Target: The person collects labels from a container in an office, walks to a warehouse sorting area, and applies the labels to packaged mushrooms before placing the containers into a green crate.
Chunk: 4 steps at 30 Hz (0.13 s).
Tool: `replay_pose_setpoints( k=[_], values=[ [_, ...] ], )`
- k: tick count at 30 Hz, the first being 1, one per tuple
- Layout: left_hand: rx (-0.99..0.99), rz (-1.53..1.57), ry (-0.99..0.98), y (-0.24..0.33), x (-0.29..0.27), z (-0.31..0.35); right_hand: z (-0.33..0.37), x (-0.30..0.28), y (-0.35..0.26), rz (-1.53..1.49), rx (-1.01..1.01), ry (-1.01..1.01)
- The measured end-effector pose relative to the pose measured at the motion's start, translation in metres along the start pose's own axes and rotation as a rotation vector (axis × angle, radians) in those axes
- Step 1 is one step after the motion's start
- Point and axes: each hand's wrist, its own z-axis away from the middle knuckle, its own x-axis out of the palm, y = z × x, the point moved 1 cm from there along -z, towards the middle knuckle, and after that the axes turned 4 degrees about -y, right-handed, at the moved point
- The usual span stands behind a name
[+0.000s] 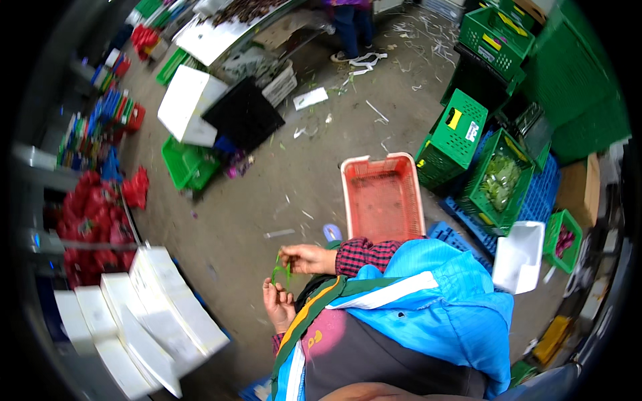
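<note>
A small sprig of thin green stems and leaves is held between my two hands, in front of my body. My right hand, coming out of a red and black checked sleeve, pinches its upper part. Just below, the fingertips of my left hand are closed on the lower end of the stems. The sprig is too small for me to tell its kind. Beyond my right forearm, a pale red plastic crate stands on the floor, with no contents visible inside.
Green crates stand stacked at the right; one green crate holds leafy greens. White foam boxes lie at the lower left, by red net sacks. Another person stands at the far table. Scraps litter the floor.
</note>
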Motion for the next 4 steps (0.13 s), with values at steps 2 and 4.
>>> replay_pose_setpoints(
  k=[2, 4],
  values=[
    [0.001, -0.031, -0.037, 0.007, -0.014, -0.087, -0.066, -0.013, -0.074, -0.123, -0.161, -0.060],
    [-0.134, -0.046, -0.141, 0.007, -0.018, -0.177, -0.124, -0.055, -0.168, -0.266, -0.182, -0.516]
  ],
)
